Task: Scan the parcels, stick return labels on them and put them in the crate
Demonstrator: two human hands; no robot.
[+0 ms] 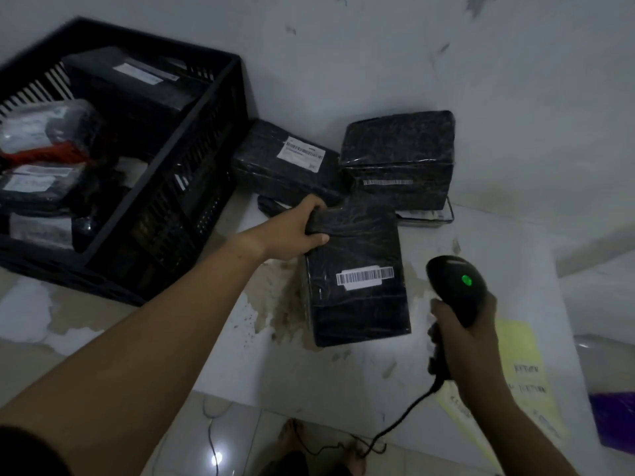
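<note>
A black wrapped parcel (357, 273) with a white barcode label lies on the white table (309, 365). My left hand (295, 231) grips its far left corner. My right hand (460, 334) holds a black barcode scanner (453, 286), its green light lit, just right of the parcel. Two more black parcels sit behind: a flat one (285, 163) with a white label and a boxy one (398, 156). The black plastic crate (192, 159) at the left holds several wrapped parcels. A yellow sheet of return labels (525, 369) lies under my right wrist.
The scanner's cable (395, 427) trails over the table's front edge toward the tiled floor. A wire tray (426, 214) sits under the boxy parcel. A purple item (615, 417) lies at the far right. The white wall stands close behind the parcels.
</note>
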